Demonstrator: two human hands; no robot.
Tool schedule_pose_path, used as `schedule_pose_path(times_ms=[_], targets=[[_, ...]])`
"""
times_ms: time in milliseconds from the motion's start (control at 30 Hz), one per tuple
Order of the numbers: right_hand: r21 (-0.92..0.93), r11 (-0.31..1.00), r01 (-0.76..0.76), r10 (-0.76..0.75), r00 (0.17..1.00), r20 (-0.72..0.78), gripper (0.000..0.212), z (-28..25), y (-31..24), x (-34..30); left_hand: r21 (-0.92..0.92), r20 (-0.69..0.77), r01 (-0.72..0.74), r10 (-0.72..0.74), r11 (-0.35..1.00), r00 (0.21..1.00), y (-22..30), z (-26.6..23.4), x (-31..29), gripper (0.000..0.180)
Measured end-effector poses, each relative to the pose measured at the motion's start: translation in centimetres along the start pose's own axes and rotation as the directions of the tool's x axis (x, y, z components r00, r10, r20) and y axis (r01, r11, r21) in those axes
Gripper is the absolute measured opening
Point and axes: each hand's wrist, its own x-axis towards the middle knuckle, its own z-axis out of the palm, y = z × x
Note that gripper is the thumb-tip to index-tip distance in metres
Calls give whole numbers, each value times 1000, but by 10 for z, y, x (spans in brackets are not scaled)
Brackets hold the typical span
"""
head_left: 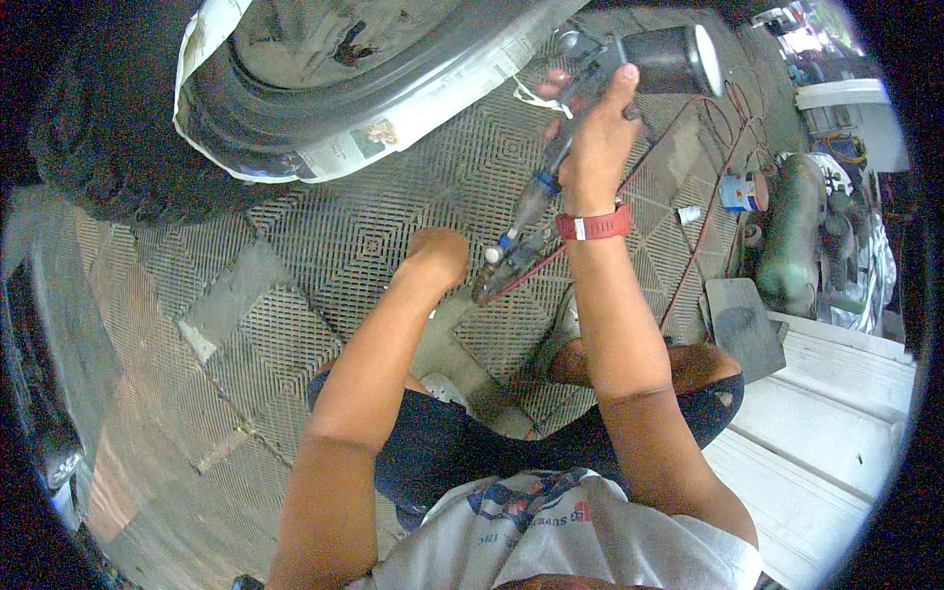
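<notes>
Right hand (600, 147) gripping one spray gun (661, 61) — left hand (440, 256) curled, one wheel (285, 103)

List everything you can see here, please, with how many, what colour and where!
Spray gun: 1, black and grey, top right of centre
Curved part, perhaps a wheel: 1, dark, top
Newspaper: count unclear, whitish, along its edge
Knobbly tyre-like piece: 1, black, upper left
Hose: at least 1, red, right of centre
Can: 1, blue and whitish, right
Tank: 1, green, right
Board: 1, grey, lower right
Slatted surface: 1, white, lower right
Floor mats: several, grey-brown, underneath
Far-right clutter: too jumbled to count
Shirt: 1, whitish, bottom
Wristband: 1, red, right wrist
Hands: 2, bare; left above the mats, right gripping the gun
</notes>
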Motion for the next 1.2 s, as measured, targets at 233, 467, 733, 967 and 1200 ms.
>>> schedule_pose_path(times_ms=[233, 467, 733, 967, 1200], targets=[[-8, 996, -88, 87, 996, -2, 68, 1, 5, 8, -36, -5, 58, -59, 998, 998, 1, -11, -11, 30], [167, 984, 68, -76, 996, 40, 68, 10, -45, 17, -13, -24, 39, -39, 999, 999, -1, -12, -12, 34], [154, 987, 52, -56, 998, 21, 67, 4, -29, 14, -11, -52, 70, -71, 997, 996, 2, -26, -17, 28], [304, 953, 12, -48, 993, 108, 74, 16, -40, 16, 45, -159, 197, -187, 979, 969, -11, 5, -65, 28], [426, 900, -90, 0, 978, 208, 73, 15, -59, 7, 65, -245, 322, -297, 945, 923, 7, 15, -129, 30]])
